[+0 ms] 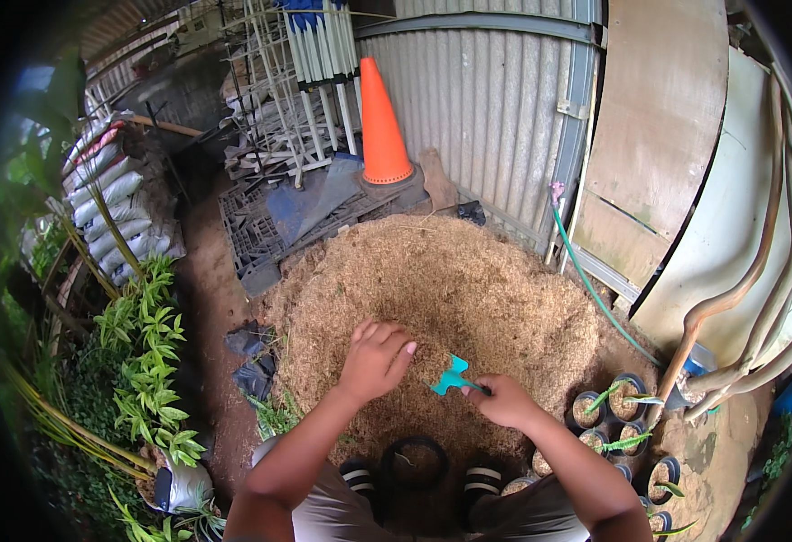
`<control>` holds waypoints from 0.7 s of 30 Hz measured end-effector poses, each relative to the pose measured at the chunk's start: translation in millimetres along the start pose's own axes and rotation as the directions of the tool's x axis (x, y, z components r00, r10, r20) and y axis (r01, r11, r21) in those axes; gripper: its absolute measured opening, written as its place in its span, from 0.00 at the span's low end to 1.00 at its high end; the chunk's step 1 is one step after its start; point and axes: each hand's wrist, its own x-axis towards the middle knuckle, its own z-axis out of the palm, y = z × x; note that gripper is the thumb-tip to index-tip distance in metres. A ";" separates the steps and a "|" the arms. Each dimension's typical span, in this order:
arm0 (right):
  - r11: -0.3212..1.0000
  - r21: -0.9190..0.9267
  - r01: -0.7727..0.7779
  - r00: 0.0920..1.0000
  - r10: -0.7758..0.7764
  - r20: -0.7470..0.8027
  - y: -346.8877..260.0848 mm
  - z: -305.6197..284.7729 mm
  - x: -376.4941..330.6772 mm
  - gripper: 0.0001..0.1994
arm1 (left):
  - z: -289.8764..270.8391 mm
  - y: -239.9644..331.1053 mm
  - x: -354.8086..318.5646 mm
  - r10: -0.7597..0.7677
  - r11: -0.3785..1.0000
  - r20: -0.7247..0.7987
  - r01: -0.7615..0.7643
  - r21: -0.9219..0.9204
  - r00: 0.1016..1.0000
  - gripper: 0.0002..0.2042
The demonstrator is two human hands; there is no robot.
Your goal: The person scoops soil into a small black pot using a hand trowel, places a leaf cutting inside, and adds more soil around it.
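A large mound of light brown, shavings-like loose material (522,298) lies in front of me. My right hand (506,402) is closed round the dark handle of a small teal hand hoe (451,376). Its head points left, just above the mound. Left of the tool, my left hand (376,361) hovers over the material with its fingers loosely bent and the thumb apart, and nothing shows in it. Between my feet stands a round black plant pot (414,462); its inside is dark and hard to make out.
Several small potted plants (624,397) stand at my right, near a green hose (585,278) and thick bare branches (730,298). Behind the mound is an orange cone (383,126) by a black pallet (260,226). Leafy plants (152,343) and stacked white sacks (120,203) line the left.
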 end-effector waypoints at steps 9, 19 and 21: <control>1.000 -0.016 0.027 1.000 -0.027 -0.003 -6.9 -0.4 -1.5 0.18 | 3.6 -4.8 -12.6 0.044 0.999 0.116 -0.045 0.011 0.992 0.13; 0.997 -0.059 0.054 0.999 -0.053 0.012 -15.6 -1.5 9.9 0.18 | -4.0 -24.0 -8.4 -0.110 0.984 -0.110 0.124 0.131 0.988 0.13; 0.997 -0.065 0.045 0.999 -0.043 0.021 -16.0 -0.8 13.3 0.18 | -4.8 -23.0 -10.9 -0.050 0.994 -0.037 0.053 0.099 0.998 0.13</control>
